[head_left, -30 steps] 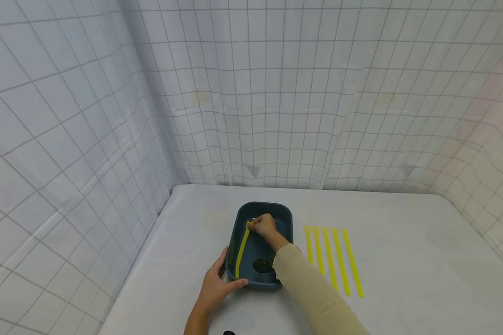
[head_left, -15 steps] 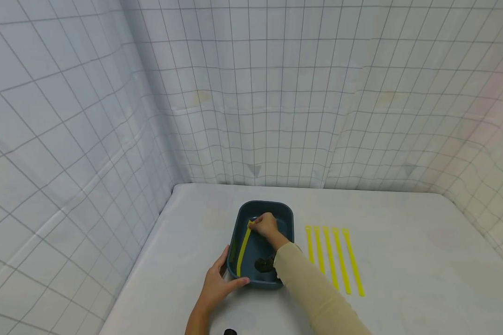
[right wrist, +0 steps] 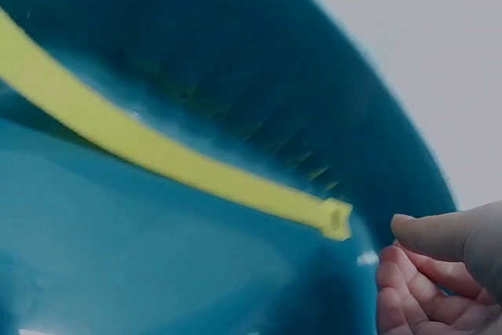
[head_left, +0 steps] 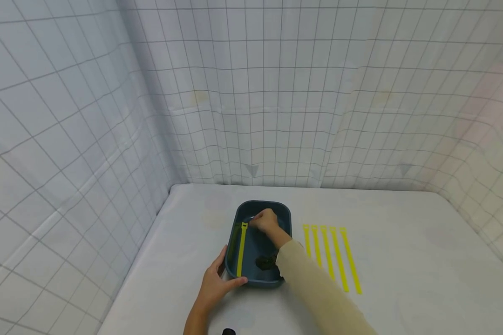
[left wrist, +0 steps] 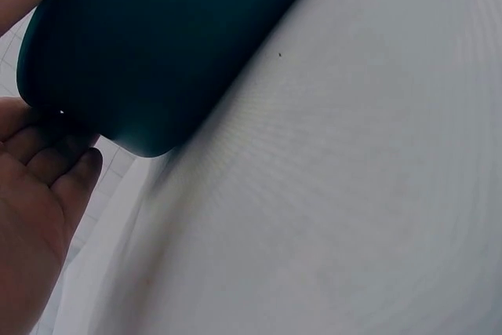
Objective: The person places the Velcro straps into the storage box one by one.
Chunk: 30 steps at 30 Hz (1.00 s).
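Observation:
A yellow strap (head_left: pixel 241 251) with a slotted head, like a flat cable tie, lies lengthwise inside a dark blue-green plastic tub (head_left: pixel 257 283), near its left wall. In the right wrist view the strap (right wrist: pixel 180 164) bows slightly, its head (right wrist: pixel 337 219) apart from the fingertips. My right hand (head_left: pixel 266 220) is inside the tub's far part, thumb and fingers loosely bent with nothing between them. My left hand (head_left: pixel 214 284) holds the tub's near left corner, thumb along the front rim and fingers around the outside of the left wall.
Several more yellow straps (head_left: pixel 337 258) lie side by side on the white table (head_left: pixel 402 251), right of the tub, partly behind the sleeve (head_left: pixel 314 288). White grid-patterned curtains (head_left: pixel 251 93) stand at the back and sides. A small black object (head_left: pixel 228 331) shows at the bottom edge.
My right fingers have let go of the strap's head. The strap has settled straighter along the tub's left side. My left hand keeps its hold on the corner.

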Tool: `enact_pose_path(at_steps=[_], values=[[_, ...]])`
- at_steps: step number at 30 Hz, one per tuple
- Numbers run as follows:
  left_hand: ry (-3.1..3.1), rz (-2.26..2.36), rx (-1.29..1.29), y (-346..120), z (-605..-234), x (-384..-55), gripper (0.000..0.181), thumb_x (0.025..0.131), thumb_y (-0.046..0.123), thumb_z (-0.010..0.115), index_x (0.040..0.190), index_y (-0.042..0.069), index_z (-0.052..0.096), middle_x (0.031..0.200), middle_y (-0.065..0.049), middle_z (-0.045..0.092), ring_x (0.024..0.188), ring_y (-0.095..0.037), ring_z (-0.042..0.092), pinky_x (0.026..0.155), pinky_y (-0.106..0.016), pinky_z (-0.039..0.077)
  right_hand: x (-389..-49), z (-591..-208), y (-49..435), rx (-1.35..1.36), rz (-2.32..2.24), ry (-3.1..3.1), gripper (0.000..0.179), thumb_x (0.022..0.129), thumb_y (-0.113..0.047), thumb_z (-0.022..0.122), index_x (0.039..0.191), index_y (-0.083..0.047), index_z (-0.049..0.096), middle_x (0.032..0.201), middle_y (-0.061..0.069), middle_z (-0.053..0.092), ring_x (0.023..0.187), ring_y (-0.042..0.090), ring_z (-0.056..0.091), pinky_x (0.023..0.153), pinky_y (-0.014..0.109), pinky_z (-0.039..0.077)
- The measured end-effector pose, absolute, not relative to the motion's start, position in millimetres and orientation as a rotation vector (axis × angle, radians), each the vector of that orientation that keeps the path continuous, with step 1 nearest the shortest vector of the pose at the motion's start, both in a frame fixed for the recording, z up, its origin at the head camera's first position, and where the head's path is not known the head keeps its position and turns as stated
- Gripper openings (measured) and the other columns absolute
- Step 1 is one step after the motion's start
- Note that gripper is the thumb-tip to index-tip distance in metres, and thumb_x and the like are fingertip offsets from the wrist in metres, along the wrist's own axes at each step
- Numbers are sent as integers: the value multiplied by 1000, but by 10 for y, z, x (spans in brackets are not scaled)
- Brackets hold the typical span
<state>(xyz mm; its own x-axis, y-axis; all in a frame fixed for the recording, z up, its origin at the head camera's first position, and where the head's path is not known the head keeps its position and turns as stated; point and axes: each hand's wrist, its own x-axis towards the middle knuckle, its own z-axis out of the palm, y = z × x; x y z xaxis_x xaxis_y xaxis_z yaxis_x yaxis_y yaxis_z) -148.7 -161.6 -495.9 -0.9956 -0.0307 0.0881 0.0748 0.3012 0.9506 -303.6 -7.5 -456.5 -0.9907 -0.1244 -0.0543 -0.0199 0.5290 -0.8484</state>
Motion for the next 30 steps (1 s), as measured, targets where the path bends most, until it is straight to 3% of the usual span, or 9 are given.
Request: enact_pose_path(at_steps=[8,20,30], values=[[-2485,-1813,-29,-1608,-4957,-1488,96,68,26,82,143,1,28,145,-17,30,131,-31,30,102,-42,31,-2926,-4284,68,-323,-1517,2591,17,84,-12,67,94,1,71,84,8,66,74,19,61,65,32,53],[-2483,-1785,-8,-1636,-4943,-1481,97,67,26,83,143,2,28,145,-17,30,131,-31,29,102,-42,32,-2770,-4160,351,-453,-1630,2679,14,84,-8,67,93,2,70,88,9,67,81,23,62,71,35,53],[-2473,-1796,-36,-1639,-4960,-1489,98,67,25,83,144,2,27,145,-16,30,131,-31,29,102,-41,33,-2802,-4138,678,-238,-1845,2633,19,85,-8,65,98,5,68,96,13,66,89,26,61,80,38,51]])
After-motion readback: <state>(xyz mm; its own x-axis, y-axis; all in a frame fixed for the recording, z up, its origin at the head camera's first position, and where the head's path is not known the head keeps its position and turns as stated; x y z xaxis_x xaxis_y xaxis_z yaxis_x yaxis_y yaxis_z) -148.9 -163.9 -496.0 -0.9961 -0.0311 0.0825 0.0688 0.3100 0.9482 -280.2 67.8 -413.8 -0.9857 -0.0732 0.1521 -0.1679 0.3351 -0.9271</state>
